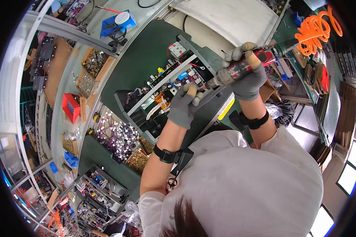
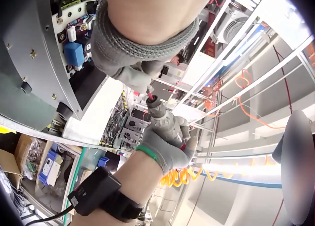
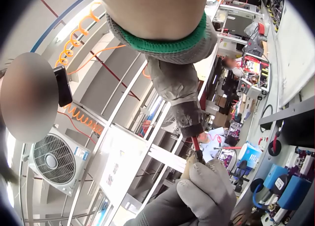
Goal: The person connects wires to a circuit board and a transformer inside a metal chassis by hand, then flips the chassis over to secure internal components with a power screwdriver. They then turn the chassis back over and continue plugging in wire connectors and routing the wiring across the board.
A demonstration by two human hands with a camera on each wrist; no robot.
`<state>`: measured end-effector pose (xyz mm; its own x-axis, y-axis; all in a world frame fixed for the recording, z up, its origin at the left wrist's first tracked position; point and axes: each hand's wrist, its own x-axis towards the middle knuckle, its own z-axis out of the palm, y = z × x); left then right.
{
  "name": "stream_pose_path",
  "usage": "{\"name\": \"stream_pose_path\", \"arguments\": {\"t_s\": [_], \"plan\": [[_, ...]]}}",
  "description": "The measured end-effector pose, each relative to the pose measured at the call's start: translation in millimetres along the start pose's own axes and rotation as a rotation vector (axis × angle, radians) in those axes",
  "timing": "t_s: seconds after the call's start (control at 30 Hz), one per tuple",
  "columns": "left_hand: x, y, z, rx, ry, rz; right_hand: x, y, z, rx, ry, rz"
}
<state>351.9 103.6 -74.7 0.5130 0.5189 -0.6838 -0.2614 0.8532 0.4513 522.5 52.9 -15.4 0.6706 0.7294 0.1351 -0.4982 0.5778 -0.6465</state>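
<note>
My right hand (image 1: 247, 77), in a grey glove, grips a powered screwdriver (image 1: 231, 72) angled down to the left. Its red bit (image 3: 196, 145) points at the edge of an open grey electronics chassis (image 1: 144, 114) on the green bench. My gloved left hand (image 1: 182, 106) reaches up from the chassis and pinches the bit's tip with thumb and fingertips. The left wrist view shows the left hand (image 2: 128, 63) over the screwdriver's nose (image 2: 156, 107), with the right hand (image 2: 170, 145) wrapped round the tool's body. Whether a screw sits on the tip is hidden.
An orange coiled hose (image 1: 316, 27) runs from the tool at the far right. Bins of screws (image 1: 95, 61), a red box (image 1: 71, 106), a blue tray (image 1: 118, 23) and a pile of white connectors (image 1: 118, 136) line the left. Another open unit (image 1: 103, 191) lies at lower left.
</note>
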Motion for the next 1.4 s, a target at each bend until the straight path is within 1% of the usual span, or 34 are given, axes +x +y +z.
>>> {"name": "stream_pose_path", "arguments": {"t_s": [0.03,0.13,0.17,0.2,0.23,0.27,0.3,0.33,0.4,0.43,0.5,0.53,0.6,0.63,0.67,0.73,0.8,0.83,0.9,0.93,1.0,1.13,1.2,1.23,1.3,1.37,1.4], "plan": [[0.5,2.2,1.5,0.010,-0.001,-0.010,1.0,-2.1,-1.9,0.000,0.013,-0.006],[4.1,16.9,3.5,-0.155,-0.268,-0.231,3.3,-4.7,-5.9,0.026,0.002,-0.026],[1.0,22.8,13.1,-0.055,-0.301,-0.250,3.9,-4.7,-6.9,0.011,0.017,-0.036],[9.1,21.1,12.0,-0.051,-0.304,-0.257,4.2,-5.1,-8.1,-0.007,0.031,-0.044],[23.9,16.4,6.8,0.338,-0.178,-0.002,5.9,-5.1,-10.5,-0.013,0.035,-0.046],[41.4,11.8,-0.1,0.721,-0.045,0.259,9.5,-3.8,-13.6,-0.059,0.043,-0.103],[52.0,18.9,4.7,1.293,-0.094,1.028,13.2,-2.2,-16.6,-0.106,0.050,-0.158],[54.9,20.1,7.5,1.513,0.005,0.982,16.2,-0.4,-19.1,-0.112,0.054,-0.157],[61.6,29.5,20.5,1.840,0.020,0.947,20.9,3.9,-21.8,-0.191,0.066,-0.217],[68.4,31.3,20.6,1.839,0.018,0.944,23.2,4.4,-21.3,-0.226,0.031,-0.254],[78.6,34.8,21.8,1.943,-0.059,0.902,26.5,6.7,-21.4,-0.290,0.021,-0.255],[81.6,35.1,21.4,1.942,-0.065,0.901,28.1,8.2,-21.7,-0.352,0.011,-0.257],[80.7,38.6,24.8,1.992,-0.089,0.865,27.9,14.2,-24.7,-0.326,-0.017,-0.260],[82.4,39.0,23.4,1.992,-0.091,0.862,27.1,16.1,-25.3,-0.380,-0.018,-0.232],[84.0,39.4,21.9,2.023,-0.109,0.891,26.1,18.2,-26.6,-0.433,-0.020,-0.203],[87.8,39.3,19.6,2.050,-0.126,0.914,24.9,23.4,-30.4,-0.424,-0.036,-0.184],[91.4,40.4,19.3,2.195,-0.179,0.970,23.4,27.0,-28.4,-0.415,-0.028,-0.159],[93.9,41.1,18.5,2.193,-0.174,0.965,23.5,28.8,-27.7,-0.415,-0.030,-0.154],[97.9,42.4,16.1,2.248,-0.209,1.033,23.5,31.4,-26.6,-0.351,-0.023,-0.151],[99.2,43.2,14.9,2.246,-0.206,1.030,23.6,31.7,-25.7,-0.352,-0.025,-0.148],[98.7,46.9,15.6,2.331,-0.278,1.075,23.1,31.8,-24.0,-0.406,-0.002,-0.095],[94.8,54.7,18.8,2.425,-0.318,1.072,21.5,47.7,-34.0,-0.519,-0.035,-0.140],[94.3,60.8,19.1,2.469,-0.394,1.015,16.5,56.2,-37.5,-0.374,0.022,-0.105],[96.6,63.9,16.0,2.468,-0.394,1.012,13.8,60.6,-41.1,-0.372,0.044,-0.112],[100.7,70.9,11.1,2.374,-0.478,1.060,8.2,63.5,-38.8,-0.344,0.042,-0.115],[102.3,71.7,9.5,2.377,-0.475,1.058,5.1,68.1,-38.8,-0.314,0.039,-0.120],[102.5,71.9,9.7,2.379,-0.475,1.061,3.5,71.6,-40.7,-0.323,0.012,-0.158]]}}
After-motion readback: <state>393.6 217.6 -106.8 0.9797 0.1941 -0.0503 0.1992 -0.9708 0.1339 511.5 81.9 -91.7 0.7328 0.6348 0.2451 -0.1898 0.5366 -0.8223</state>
